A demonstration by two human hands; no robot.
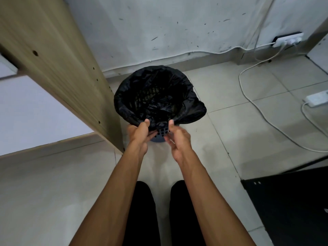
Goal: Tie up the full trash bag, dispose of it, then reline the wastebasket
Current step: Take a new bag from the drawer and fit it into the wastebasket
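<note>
At the near rim of the wastebasket (160, 133), the black bag (156, 96) is apparently pinched by both hands (140, 132), held slightly apart, and is best folded evenly downward.

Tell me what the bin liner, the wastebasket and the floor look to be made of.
Bin liner: thin black plastic film, by its crinkles and soft sheen. Wastebasket: likely moulded plastic, dark blue-grey, with a grid of square holes; little of it shows. Floor: pale glazed tiles, probably ceramic, by the straight grout lines and dull reflections.

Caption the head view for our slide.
Both hands, left hand and right hand, fit a black bag over the wastebasket.
</note>
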